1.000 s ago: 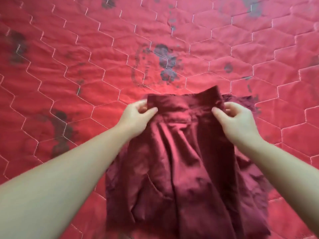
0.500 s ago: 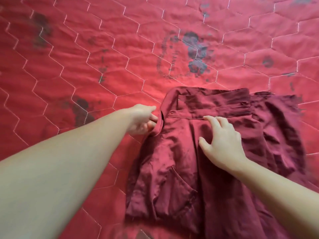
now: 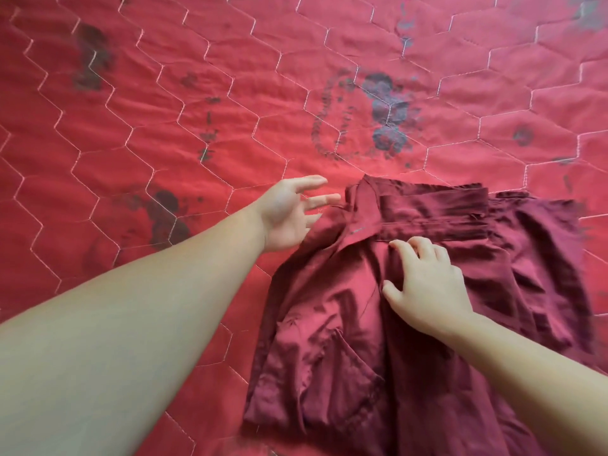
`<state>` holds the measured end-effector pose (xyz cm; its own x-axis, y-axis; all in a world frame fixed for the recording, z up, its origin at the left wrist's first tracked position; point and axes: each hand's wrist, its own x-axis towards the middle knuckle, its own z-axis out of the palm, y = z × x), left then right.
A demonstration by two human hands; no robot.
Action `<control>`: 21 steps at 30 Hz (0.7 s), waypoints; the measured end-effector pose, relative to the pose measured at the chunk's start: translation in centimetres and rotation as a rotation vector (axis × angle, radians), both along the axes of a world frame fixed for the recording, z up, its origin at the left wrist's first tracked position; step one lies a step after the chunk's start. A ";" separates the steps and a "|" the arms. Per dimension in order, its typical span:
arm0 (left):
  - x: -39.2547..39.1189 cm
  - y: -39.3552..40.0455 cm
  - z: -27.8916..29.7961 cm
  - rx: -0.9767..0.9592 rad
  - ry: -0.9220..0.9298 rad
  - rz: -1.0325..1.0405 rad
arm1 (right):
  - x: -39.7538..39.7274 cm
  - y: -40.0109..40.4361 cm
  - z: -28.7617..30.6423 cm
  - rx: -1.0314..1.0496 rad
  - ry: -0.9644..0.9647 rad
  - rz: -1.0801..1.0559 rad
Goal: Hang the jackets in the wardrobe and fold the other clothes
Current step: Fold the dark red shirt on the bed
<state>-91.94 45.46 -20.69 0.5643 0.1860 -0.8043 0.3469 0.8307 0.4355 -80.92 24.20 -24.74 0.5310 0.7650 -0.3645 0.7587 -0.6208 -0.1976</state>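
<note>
Currently listed: maroon trousers (image 3: 411,324), thin, limp, creased, lying on red quilted bedspread (image 3: 164,126). My left hand (image 3: 289,215) spread, empty beside waistband (image 3: 434,212); right hand (image 3: 427,284) pressing cloth. I'd judge: light; grip waistband corners.

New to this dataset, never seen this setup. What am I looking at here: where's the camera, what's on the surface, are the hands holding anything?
There is no machine here: a person works with two bare hands, and the one camera sits on their head, looking forward and down, so both forearms reach in from the bottom edge. The surface is a red quilted cover with hexagon stitching and faded dark prints. On it lies a dark red garment, spread out and wrinkled, with a waistband at its far end and a pocket nearer the person. The right hand rests on the cloth just below the waistband, fingers bent, pressing it down. The left hand is open with fingers spread beside the garment's left edge; it grips nothing.
</note>
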 end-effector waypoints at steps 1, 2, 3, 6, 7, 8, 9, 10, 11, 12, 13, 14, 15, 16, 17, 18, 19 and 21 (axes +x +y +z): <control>0.1 0.0 -0.1 0.020 0.072 -0.010 | 0.0 0.0 0.0 -0.008 -0.006 0.006; 0.2 0.0 -0.3 0.068 0.160 -0.064 | 0.0 0.0 -0.1 -0.018 -0.012 0.010; 0.2 0.0 -0.6 0.144 0.246 -0.152 | 0.0 0.0 -0.1 -0.025 -0.016 0.013; 0.2 0.0 -0.8 0.367 0.379 -0.480 | -0.1 0.0 -0.2 -0.034 -0.023 0.014; 0.2 0.1 -0.8 0.454 0.384 -0.575 | -0.1 0.1 -0.2 -0.036 -0.025 0.013; 0.1 0.3 -0.8 0.567 0.388 -0.678 | -0.2 0.1 -0.2 -0.036 -0.027 0.013; 0.0 0.4 -0.7 0.690 0.401 -0.786 | -0.1 0.1 -0.3 -0.036 -0.028 0.013; -0.2 0.6 -0.7 0.791 0.421 -0.876 | 0.0 0.2 -0.3 -0.037 -0.029 0.014; -0.3 0.9 -0.9 0.860 0.433 -0.935 | 0.0 0.2 -0.3 -0.039 -0.029 0.014; -0.4 1.3 -1.0 0.912 0.438 -0.944 | 0.1 0.3 -0.3 -0.041 -0.026 0.012; -0.5 1.6 -1.1 0.979 0.443 -0.888 | 0.2 0.3 -0.2 -0.042 -0.022 0.007; -0.5 1.8 -1.2 1.076 0.461 -0.757 | 0.3 0.3 -0.2 -0.045 -0.018 0.003; -0.5 2.2 -1.4 1.172 0.492 -0.553 | 0.3 0.3 -0.2 -0.050 -0.013 0.003; -0.7 2.4 -1.4 1.245 0.517 -0.326 | 0.3 0.4 -0.2 -0.058 -0.007 0.006; -1.0 2.6 -1.5 1.313 0.519 -0.128 | 0.3 0.4 -0.2 -0.062 -0.003 0.008; -1.4 2.5 -1.6 1.389 0.507 -0.025 | 0.3 0.5 -0.1 -0.066 -0.005 0.008; -1.9 1.9 -1.7 1.487 0.499 -0.036 | 0.4 0.7 -0.1 -0.055 -0.020 0.008; -3.1 0.3 -2.6 1.632 0.454 -0.212 | 0.5 1.5 0.0 0.027 -0.068 0.003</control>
